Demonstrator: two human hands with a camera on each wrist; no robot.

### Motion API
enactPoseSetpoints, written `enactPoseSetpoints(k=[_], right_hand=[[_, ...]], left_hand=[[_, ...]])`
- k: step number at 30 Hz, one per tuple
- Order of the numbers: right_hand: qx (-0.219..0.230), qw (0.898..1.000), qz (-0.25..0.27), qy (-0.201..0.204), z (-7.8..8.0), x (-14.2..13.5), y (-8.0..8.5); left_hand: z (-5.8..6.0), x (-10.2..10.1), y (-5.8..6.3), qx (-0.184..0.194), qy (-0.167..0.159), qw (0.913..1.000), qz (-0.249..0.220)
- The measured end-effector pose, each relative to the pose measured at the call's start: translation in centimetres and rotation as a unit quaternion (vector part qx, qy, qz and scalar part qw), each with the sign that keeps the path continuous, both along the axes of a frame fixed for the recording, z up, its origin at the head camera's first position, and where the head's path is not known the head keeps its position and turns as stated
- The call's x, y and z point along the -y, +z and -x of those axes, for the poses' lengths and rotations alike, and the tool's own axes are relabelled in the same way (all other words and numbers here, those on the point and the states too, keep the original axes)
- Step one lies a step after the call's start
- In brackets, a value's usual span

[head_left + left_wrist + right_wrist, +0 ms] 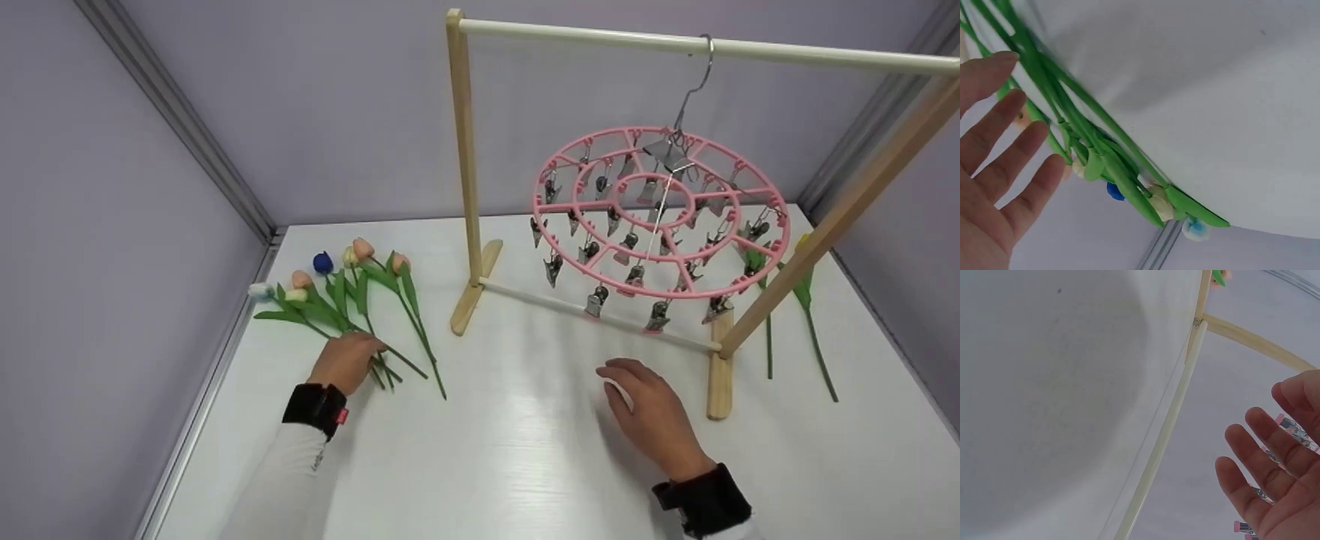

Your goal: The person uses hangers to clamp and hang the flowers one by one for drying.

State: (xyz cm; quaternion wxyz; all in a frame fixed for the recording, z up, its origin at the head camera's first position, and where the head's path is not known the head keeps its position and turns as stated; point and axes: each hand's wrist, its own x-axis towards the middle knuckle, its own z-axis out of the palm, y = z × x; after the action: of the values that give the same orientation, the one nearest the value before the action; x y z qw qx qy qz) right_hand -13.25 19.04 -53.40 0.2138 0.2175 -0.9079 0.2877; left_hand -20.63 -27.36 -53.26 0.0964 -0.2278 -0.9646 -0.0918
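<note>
Several artificial tulips lie bunched on the left of the table, their green stems (411, 361) crossing toward the front. Among them are a blue tulip (322, 262), a white-and-light-blue tulip (260, 291), and peach and cream ones. My left hand (346, 361) is over the crossed stems; in the left wrist view its fingers (1008, 160) are spread and lightly bent, right beside the stems, not wrapped round them. My right hand (651, 411) hovers at the front of the rack, fingers loosely bent, holding nothing. In the right wrist view its palm is bare.
A wooden rack (465, 150) with a white top bar (585, 34) stands over the table. From the bar hangs a round pink clip hanger (679, 295) with many metal clips (597, 301). Behind the right post lie tulips with long stems (817, 349), one of them yellow.
</note>
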Motion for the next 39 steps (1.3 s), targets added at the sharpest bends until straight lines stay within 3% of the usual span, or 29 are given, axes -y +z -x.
enactPoseSetpoints(k=[10,15,18,22,26,29,34,39], right_hand=[[0.008,1.000,0.000,0.016,-0.4,-0.3,-0.3],[0.014,1.000,-0.003,0.017,-0.6,-0.5,-0.3],[0.010,1.000,-0.002,0.017,-0.6,-0.6,-0.3],[-0.008,1.000,0.003,0.022,-0.6,-1.0,-0.3],[-0.010,1.000,0.006,0.025,-0.7,-1.3,-0.3],[-0.004,1.000,0.006,0.022,-0.8,-1.5,-0.1],[0.010,1.000,0.004,0.015,-1.0,-1.7,0.3],[0.012,1.000,0.005,0.017,-1.3,-1.5,0.7]], left_hand=[[-0.8,-0.9,-0.6,-0.017,-0.054,0.9945,0.088],[-0.7,-1.1,-0.7,-0.055,-0.092,0.9831,0.149],[-0.6,-1.3,-0.2,-0.090,-0.112,0.9782,0.150],[-0.6,-1.6,0.8,-0.165,-0.138,0.9711,0.102],[-0.7,-2.0,2.3,-0.255,-0.154,0.9544,0.028],[-1.0,-2.3,3.7,-0.308,-0.146,0.9400,-0.016],[-2.0,-3.1,6.4,-0.355,-0.119,0.9235,-0.083],[-3.5,-4.6,9.0,-0.393,-0.102,0.8980,-0.169]])
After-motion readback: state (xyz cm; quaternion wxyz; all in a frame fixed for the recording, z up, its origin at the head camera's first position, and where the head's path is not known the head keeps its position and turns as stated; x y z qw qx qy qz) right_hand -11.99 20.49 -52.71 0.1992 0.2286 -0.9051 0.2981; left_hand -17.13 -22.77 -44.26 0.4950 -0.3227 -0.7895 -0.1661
